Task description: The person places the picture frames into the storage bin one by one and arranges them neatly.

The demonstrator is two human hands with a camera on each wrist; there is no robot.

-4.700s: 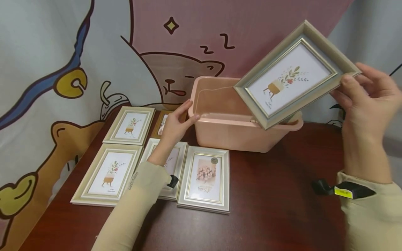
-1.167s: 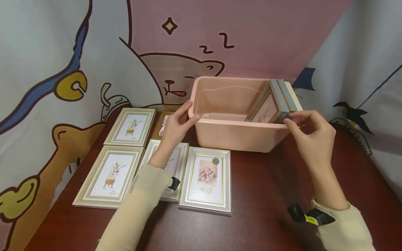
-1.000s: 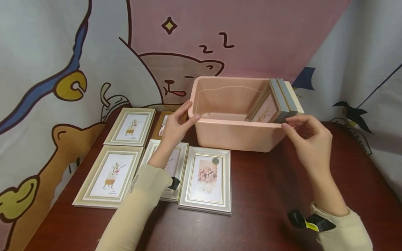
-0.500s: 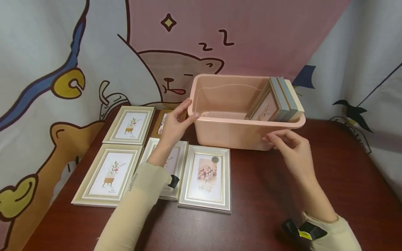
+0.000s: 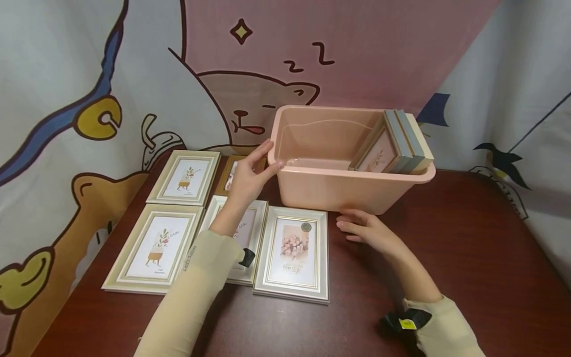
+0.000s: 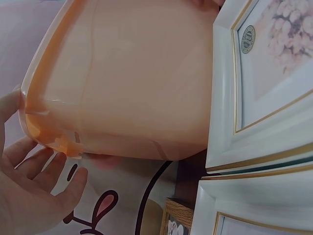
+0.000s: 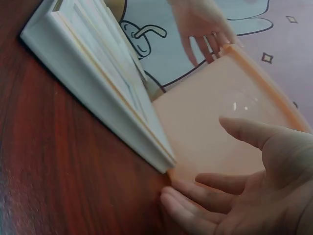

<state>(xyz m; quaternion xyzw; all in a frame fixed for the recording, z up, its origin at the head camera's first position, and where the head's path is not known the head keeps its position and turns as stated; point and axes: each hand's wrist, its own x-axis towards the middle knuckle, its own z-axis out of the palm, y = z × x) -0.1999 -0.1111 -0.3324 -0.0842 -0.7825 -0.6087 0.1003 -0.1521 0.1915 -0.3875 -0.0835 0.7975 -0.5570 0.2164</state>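
Head view: a pink plastic bin (image 5: 330,191) sits on a dark red bench (image 5: 357,317), with a row of picture frames (image 5: 403,144) stood on edge and leaning together at its right end. The left hand (image 5: 247,181) rests at the bin's left corner, thumb and fingers straight against the rim. The right hand (image 5: 368,233) holds nothing; its relaxed fingers are just beside the right edge of a white blossom-picture frame (image 5: 292,255), lying face up in front of the bin. A white plant-picture frame (image 5: 247,225) lies close along its left side, partly behind the left forearm (image 5: 192,292). For a sound pickup, fingertips would best slip under that free right edge, thumb on the border rather than the picture.

Left wrist view: the left hand's fingers are spread at the rim, not curled round it. Light steadying seems enough; a hard pull could shift the bin. The two white frames lie nearly edge to edge, so raising the right side first should spare the neighbour.

Right wrist view: the right thumb and fingers stand apart near the blossom-picture frame's corner; touch is hard to judge here. Lowering it on edge, parallel to the stood row, would likely suit the bin.
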